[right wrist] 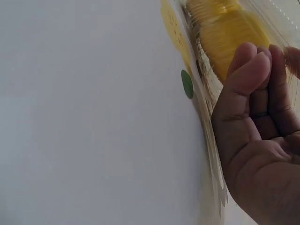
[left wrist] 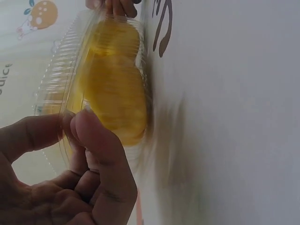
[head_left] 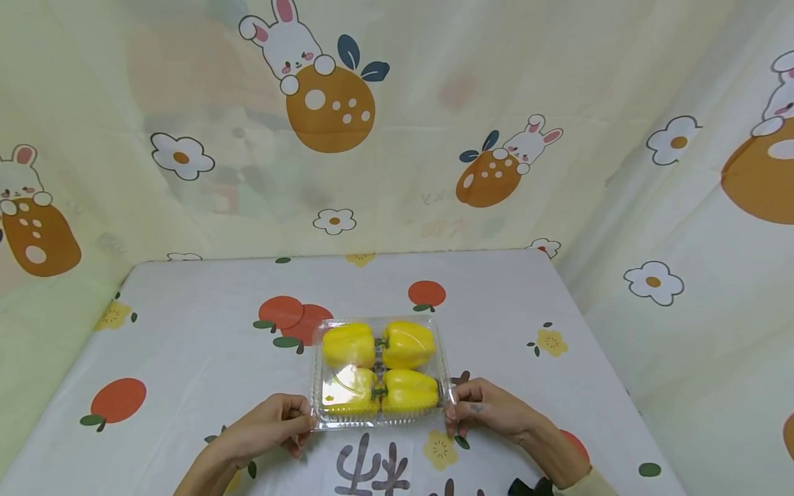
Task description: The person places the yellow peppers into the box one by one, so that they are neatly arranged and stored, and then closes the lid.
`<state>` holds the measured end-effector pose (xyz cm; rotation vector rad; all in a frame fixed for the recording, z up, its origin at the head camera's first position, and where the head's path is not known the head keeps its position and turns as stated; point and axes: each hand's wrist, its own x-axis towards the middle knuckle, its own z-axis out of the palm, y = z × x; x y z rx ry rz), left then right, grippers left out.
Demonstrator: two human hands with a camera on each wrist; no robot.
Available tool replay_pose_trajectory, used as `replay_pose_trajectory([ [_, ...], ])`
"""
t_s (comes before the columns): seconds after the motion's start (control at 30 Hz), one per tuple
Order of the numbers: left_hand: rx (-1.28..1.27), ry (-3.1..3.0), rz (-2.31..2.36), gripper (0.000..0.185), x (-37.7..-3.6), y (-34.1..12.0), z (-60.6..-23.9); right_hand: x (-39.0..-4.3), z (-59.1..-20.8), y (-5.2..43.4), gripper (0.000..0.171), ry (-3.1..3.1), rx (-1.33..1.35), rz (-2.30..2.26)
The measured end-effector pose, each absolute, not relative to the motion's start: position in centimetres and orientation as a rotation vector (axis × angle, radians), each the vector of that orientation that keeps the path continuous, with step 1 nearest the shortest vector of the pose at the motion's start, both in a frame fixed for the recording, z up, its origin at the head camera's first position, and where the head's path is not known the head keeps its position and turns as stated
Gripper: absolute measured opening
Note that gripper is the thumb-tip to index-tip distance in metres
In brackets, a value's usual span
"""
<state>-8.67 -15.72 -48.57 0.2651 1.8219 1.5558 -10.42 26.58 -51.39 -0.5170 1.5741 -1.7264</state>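
Note:
A clear plastic clamshell box [head_left: 380, 421] with several yellow bell peppers [head_left: 409, 344] inside sits in the middle of the cloth, its lid down over them. At its front left corner, my left hand [head_left: 279, 421] pinches the rim between thumb and fingers; the left wrist view shows this grip [left wrist: 89, 154] up close. My right hand [head_left: 490, 408] pinches the rim at the front right corner. In the right wrist view the fingers of the right hand [right wrist: 262, 103] are curled at the box edge, beside the blurred yellow peppers [right wrist: 229, 35].
A white tablecloth [head_left: 205, 331] printed with fruit, flowers and dark lettering covers the table. Curtains [head_left: 397, 186] with rabbit and flower prints hang behind and at both sides. A small black object [head_left: 530, 486] shows by the right wrist at the front edge.

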Motion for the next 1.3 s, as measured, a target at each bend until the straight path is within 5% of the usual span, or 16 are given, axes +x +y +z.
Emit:
replay_pose_trajectory([
  [1.3, 0.207, 1.858, 1.546, 0.019, -8.98, -15.47, -48.54, -10.5, -51.53, 26.6, 0.042, 1.609, -0.495, -1.7],
])
